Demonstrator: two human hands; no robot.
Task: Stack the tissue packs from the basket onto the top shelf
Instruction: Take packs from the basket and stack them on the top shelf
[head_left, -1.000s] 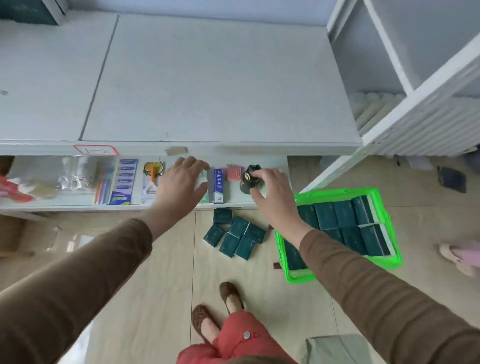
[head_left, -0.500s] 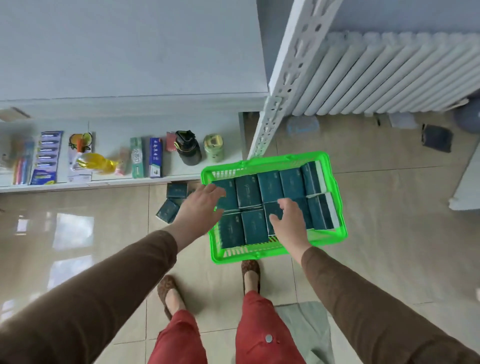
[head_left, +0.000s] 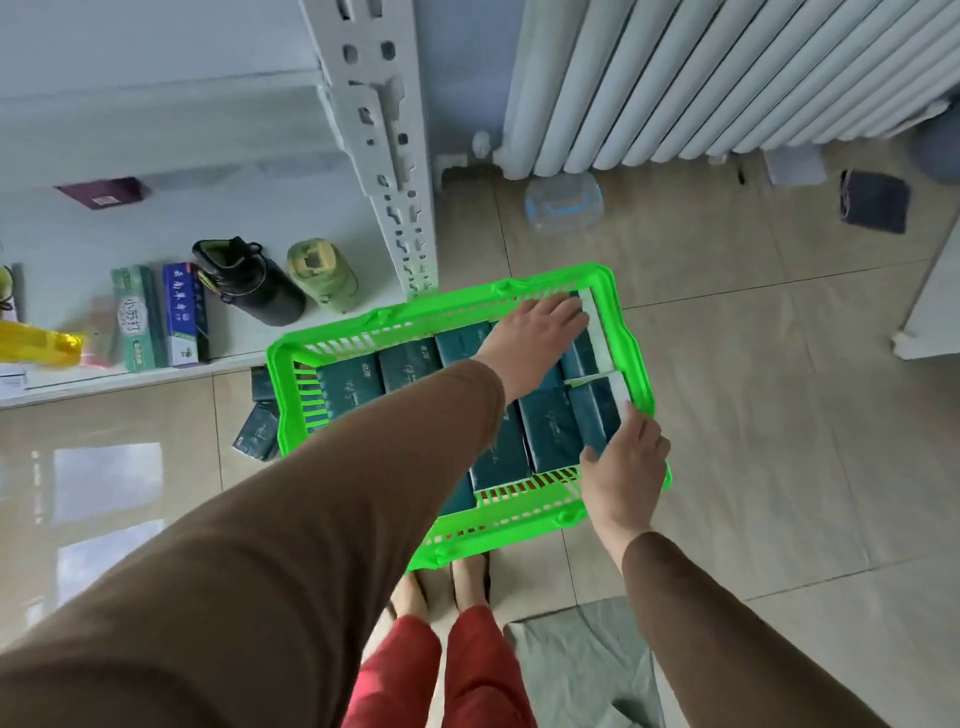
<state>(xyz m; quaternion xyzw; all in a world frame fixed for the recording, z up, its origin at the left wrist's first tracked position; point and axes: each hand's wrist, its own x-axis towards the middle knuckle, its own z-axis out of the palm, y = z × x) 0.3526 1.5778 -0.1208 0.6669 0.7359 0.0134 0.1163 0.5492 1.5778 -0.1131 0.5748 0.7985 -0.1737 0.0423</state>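
A bright green basket (head_left: 332, 338) sits on the floor by my feet, filled with several dark teal tissue packs (head_left: 353, 384). Two packs stand on edge along its right wall (head_left: 597, 415). My left hand (head_left: 535, 332) reaches across the basket, its fingers lying over the far end of the far upright pack. At the basket's near right corner my right hand (head_left: 623, 467) pinches the near end of the near upright pack between thumb and fingers. Both packs still rest in the basket. The top shelf is out of view.
A few loose teal packs (head_left: 257, 431) lie on the floor left of the basket. The low shelf holds a black bottle (head_left: 254, 286), a green bottle (head_left: 324, 275) and toothpaste boxes (head_left: 140, 317). Behind the basket are a white shelf post (head_left: 384, 156), a radiator (head_left: 675, 78) and a plastic container (head_left: 563, 202).
My view dropped from the shelf to the basket. Both hands left the low shelf's items and went into the basket, then shifted to the upright packs at its right side.
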